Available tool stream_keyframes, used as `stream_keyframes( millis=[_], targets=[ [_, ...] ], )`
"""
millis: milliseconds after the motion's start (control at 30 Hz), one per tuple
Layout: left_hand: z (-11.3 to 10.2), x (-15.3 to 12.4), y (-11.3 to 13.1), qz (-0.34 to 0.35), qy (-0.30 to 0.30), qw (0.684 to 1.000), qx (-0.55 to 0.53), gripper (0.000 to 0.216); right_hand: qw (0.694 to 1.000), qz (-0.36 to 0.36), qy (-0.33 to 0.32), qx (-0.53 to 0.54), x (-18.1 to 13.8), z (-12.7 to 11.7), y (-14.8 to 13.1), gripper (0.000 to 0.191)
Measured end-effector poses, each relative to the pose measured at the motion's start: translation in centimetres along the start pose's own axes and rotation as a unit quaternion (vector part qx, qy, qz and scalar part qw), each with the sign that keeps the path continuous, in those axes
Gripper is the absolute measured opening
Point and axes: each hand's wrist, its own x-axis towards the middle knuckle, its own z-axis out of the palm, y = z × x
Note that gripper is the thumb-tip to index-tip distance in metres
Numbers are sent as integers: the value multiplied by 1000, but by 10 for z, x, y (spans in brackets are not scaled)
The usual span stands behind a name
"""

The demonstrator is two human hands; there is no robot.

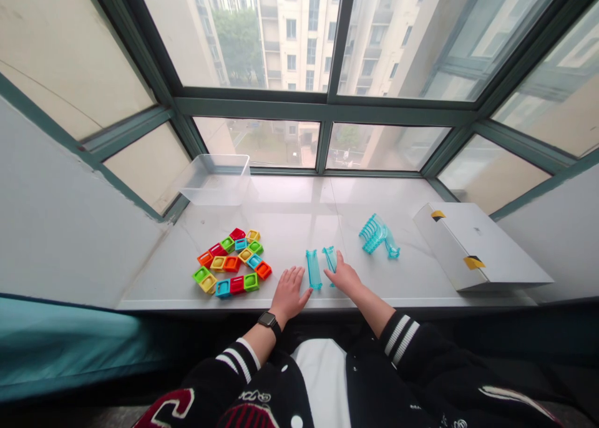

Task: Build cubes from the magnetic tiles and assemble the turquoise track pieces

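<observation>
Square plastic blocks in red, orange, yellow, green and blue (231,264) lie lower left, left hand (289,292) spread, nothing seen in it, at lower centre beside translucent turquoise plastic strip (314,271), then second turquoise strip (330,257) at half-curled right hand (347,278), grip unclear, and curved translucent turquoise plastic pieces (373,234) right of centre.

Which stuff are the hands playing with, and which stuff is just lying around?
Seems part of the job:
- blue strip beside the left hand
- second blue strip at the right hand
- maybe the other blue pieces, since the colour matches

Seems just lying around, away from the hands:
- colourful blocks
- clear tub
- white box
</observation>
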Motion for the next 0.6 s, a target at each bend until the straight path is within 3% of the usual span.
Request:
stream_keyframes(
  millis=[300,600],
  targets=[
    [-1,0,0,2,-3,1000,1,62,1000,-5,-11,-12,3,9,-3,85],
    [-2,0,0,1,-2,1000,-2,61,999,33,28,-2,1,-7,10,75]
  ],
)
